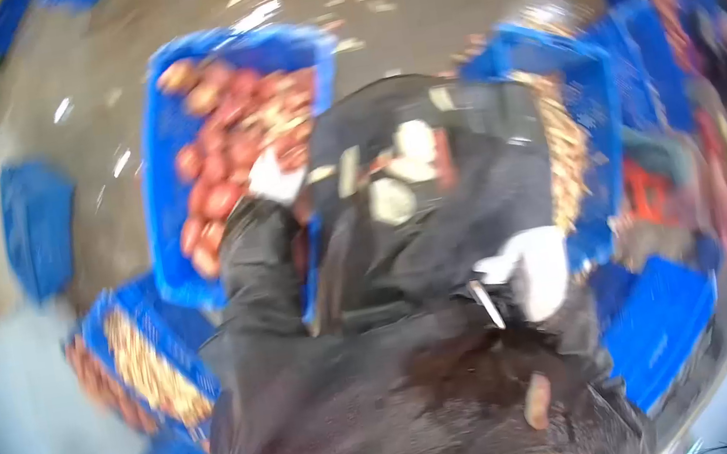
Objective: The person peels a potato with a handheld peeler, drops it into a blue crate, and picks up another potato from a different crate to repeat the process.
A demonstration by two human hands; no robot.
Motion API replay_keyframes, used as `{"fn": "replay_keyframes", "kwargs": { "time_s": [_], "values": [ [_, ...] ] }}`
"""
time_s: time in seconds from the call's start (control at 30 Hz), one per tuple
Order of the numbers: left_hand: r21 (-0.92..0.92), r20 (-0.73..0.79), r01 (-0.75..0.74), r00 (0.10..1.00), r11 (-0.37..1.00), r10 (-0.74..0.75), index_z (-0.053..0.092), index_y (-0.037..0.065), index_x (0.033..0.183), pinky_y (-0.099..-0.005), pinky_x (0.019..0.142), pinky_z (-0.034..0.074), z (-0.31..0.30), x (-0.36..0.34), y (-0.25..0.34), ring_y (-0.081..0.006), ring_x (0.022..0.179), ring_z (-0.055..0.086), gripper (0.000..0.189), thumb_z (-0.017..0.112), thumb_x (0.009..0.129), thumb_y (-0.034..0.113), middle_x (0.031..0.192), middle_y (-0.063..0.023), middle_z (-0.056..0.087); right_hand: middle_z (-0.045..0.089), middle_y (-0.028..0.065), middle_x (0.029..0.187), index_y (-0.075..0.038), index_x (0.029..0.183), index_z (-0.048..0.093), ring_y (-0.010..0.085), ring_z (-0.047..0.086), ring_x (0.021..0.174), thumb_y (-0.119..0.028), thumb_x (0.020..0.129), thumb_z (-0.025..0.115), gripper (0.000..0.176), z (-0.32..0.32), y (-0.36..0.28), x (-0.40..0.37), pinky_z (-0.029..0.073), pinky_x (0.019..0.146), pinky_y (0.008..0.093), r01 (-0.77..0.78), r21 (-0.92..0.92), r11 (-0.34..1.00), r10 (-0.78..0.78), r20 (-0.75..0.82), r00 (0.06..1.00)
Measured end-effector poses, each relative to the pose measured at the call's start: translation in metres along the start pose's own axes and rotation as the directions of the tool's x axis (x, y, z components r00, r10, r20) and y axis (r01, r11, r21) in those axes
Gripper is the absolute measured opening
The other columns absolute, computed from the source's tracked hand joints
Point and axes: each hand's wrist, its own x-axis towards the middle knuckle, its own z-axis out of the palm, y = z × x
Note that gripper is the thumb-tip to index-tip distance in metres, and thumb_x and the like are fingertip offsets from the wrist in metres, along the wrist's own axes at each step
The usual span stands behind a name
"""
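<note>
Where the blue plastic crate (149, 165) stands at the person's left, the left hand (280, 181), in a white glove with a black sleeve, is over the near right part of the red, rounded pieces of produce (214, 137) heaped inside it. Motion blur hides its fingers, so I cannot tell how far they are open or whether they have hold of a piece. These red pieces lie right beside that hand and reach beyond it towards the far end of the crate, whose long side runs away from the body; the left hand is clearly the nearer one. No single piece shows a long axis that can be made out.

The white-gloved right hand (545, 275) is well apart from them, over the right side of the lap. Just beside its fingers is a slim, pale, knife-like tool (488, 305), its long axis slanting down and to the right in the view; whether the hand grips it, and how tightly, I cannot tell.

Between the hands, pale round slices (393, 201) rest on wet-looking black protective clothing (374, 357). To the right, a second blue crate (603, 88) holds narrow beige strips (566, 145). A bright blue container (665, 327) at lower right bears a faint light mark, but no brand, label or writing can be read.
</note>
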Motion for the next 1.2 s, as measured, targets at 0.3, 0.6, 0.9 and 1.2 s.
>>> {"fn": "replay_keyframes", "kwargs": {
  "time_s": [0.3,0.6,0.9,1.2],
  "values": [
    [-0.212,0.017,-0.049,0.998,0.976,0.054,0.052,0.006,0.104,-0.0311,0.068,0.050,0.029,-0.031,-0.112,-0.0198,0.079,0.057,0.034,0.066,0.073,0.008,0.091,-0.0080,0.058,0.061,0.0087,0.070,0.000,0.078,0.060,0.0156,0.058,0.069,-0.020,0.097,0.046,0.030,0.007,-0.004,-0.017,0.046,0.066,0.0277,-0.412,0.897,0.160,0.441,0.308,0.843],
    [-0.514,0.316,-0.287,0.813,0.808,0.490,0.053,-0.002,0.115,-0.0390,0.096,0.042,-0.045,-0.041,0.349,-0.0325,0.104,0.057,0.061,0.082,0.065,0.019,0.118,-0.0182,0.057,0.046,0.0017,0.056,-0.013,0.064,0.045,0.0132,0.044,0.050,-0.040,0.099,0.035,0.045,-0.136,0.115,-0.021,0.041,0.053,0.0291,0.556,0.758,0.341,0.704,-0.598,0.383],
    [-0.276,0.469,-0.492,0.681,0.825,0.563,0.051,-0.001,0.123,-0.0362,0.089,0.042,0.050,-0.126,0.361,-0.0311,0.106,0.054,0.069,0.081,0.062,0.011,0.115,-0.0180,0.053,0.039,0.0001,0.048,-0.014,0.062,0.043,0.0156,0.041,0.039,-0.044,0.097,0.040,0.045,-0.039,0.203,-0.014,0.037,0.038,0.0321,0.335,0.942,-0.025,0.918,-0.111,0.381],
    [-0.307,0.769,-0.173,0.535,0.936,0.351,0.029,-0.003,0.137,-0.0353,0.103,0.035,0.056,-0.111,0.368,-0.0274,0.124,0.043,0.086,0.078,0.068,0.009,0.133,-0.0155,0.043,0.042,0.0006,0.049,-0.015,0.063,0.046,0.0163,0.042,0.040,-0.033,0.099,0.039,0.041,-0.035,0.249,-0.017,0.041,0.041,0.0318,0.773,0.582,-0.253,0.731,-0.408,0.547]
  ]
}}
